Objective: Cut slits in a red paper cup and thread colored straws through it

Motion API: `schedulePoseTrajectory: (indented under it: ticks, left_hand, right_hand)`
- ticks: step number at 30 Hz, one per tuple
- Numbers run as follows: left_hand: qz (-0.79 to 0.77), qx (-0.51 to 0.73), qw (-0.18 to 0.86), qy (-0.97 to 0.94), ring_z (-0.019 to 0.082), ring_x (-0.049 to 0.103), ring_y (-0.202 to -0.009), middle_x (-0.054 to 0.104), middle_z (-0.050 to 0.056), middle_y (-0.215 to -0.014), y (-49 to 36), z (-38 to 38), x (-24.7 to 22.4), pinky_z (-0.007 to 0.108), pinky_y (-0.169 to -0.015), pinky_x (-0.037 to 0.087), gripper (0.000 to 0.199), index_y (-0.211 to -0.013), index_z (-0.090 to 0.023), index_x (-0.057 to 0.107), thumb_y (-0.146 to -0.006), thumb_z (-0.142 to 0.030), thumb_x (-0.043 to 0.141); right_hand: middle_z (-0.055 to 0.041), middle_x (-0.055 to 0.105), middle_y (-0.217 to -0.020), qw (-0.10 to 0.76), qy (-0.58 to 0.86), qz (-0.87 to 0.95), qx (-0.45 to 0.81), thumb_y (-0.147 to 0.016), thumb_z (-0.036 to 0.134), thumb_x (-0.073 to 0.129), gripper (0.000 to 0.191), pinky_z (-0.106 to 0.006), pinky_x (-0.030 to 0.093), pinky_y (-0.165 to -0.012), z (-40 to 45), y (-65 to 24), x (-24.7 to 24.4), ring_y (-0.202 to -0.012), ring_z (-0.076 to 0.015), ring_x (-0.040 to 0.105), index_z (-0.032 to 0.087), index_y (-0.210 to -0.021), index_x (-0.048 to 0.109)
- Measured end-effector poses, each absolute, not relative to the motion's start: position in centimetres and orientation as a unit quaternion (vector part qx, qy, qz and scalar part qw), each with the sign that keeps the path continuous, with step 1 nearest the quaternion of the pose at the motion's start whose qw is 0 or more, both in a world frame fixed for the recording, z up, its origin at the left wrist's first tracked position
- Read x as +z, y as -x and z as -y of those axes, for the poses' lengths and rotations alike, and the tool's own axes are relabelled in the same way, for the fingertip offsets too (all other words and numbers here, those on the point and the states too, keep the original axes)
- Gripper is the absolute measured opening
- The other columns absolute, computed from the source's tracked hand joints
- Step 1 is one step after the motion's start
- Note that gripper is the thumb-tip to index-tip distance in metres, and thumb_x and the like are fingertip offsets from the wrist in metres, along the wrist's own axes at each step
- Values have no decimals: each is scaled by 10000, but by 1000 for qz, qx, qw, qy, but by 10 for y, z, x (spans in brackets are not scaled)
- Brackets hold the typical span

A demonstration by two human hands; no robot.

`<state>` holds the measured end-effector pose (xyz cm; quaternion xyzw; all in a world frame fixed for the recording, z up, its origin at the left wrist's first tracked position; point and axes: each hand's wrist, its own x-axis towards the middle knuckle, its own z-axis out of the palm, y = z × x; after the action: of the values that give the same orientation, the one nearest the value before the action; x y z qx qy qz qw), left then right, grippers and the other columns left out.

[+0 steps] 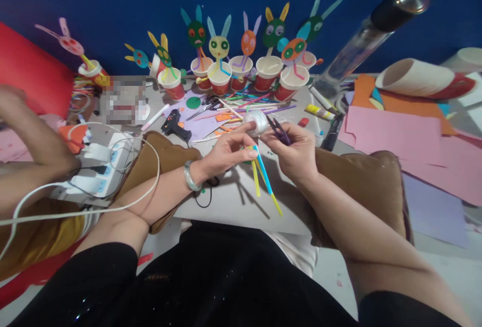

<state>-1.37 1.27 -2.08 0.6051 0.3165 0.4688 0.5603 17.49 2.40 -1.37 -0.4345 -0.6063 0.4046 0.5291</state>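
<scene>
My left hand [235,152] is closed, pinching a few thin yellow and blue straws [265,170] between thumb and finger, their ends hanging down toward the table. Dark-handled scissors [281,132] are in my closed right hand [299,153], pointing up and to the left. Between both hands sits a roll of clear tape [256,122], touched by my left fingertips; whether the right fingers also grip it I cannot tell. Under my hands is the grey table [226,206].
Red paper cups [219,78] with paper bunny figures line the back wall. A glue gun [176,125], loose straws [241,104] and purple paper lie ahead. A power strip [113,166] with white cables is left, near another person's arm [37,136]. Pink paper [391,131] and a tall bottle [361,45] are right.
</scene>
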Motion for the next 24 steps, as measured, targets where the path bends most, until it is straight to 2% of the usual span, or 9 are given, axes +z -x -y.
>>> schedulePoseTrajectory:
  ticks: [3,6,8,11,14,20,24]
  left_hand:
    - [-311,471,566,-601,287,595,-1322,714,78,-1083,14,-12,-21,472,-1173,419,366,-730,-228,727,-766,-573,844]
    - [-298,478,571,-597,223,636,-1134,681,63,-1131,14,-12,-22,412,-1066,480,363,-723,-219,717,-763,-553,854]
    - [-288,481,574,-597,190,625,-1014,659,50,-1070,13,-12,-22,387,-990,499,363,-730,-216,714,-765,-548,855]
    - [-278,478,574,-603,175,597,-932,618,30,-939,12,-12,-21,373,-930,502,368,-727,-215,704,-775,-550,849]
    - [-268,480,561,-619,172,591,-921,611,31,-936,12,-11,-18,370,-913,505,361,-724,-218,710,-786,-546,845]
    - [-265,479,498,-673,191,614,-945,660,45,-982,13,-13,-19,384,-914,519,309,-744,-244,749,-770,-534,851]
    - [-260,478,470,-695,225,636,-1042,708,61,-1115,13,-14,-23,405,-959,515,246,-775,-265,765,-762,-491,861]
  right_hand:
    - [49,577,-610,541,437,538,476,-718,356,857,225,-249,394,-502,-28,-173,-18,-524,-92,470,207,-743,691]
    - [79,473,-544,526,424,490,551,-675,399,902,324,-231,258,-429,-30,-171,-14,-451,-54,323,205,-703,643]
    - [87,434,-521,505,418,467,593,-636,413,924,383,-234,227,-410,-30,-170,-8,-433,-44,272,210,-663,600]
    - [103,367,-475,481,414,433,640,-583,392,940,413,-234,204,-398,-29,-169,-1,-420,-40,223,215,-624,569]
    - [110,344,-460,470,408,407,669,-579,357,932,409,-231,191,-396,-29,-170,3,-417,-36,198,216,-617,550]
    - [101,415,-484,464,405,402,678,-583,366,933,390,-232,188,-391,-30,-171,4,-408,-30,211,211,-679,589]
    - [111,411,-498,467,397,406,678,-550,379,951,425,-223,182,-393,-31,-170,3,-400,-22,226,207,-716,599]
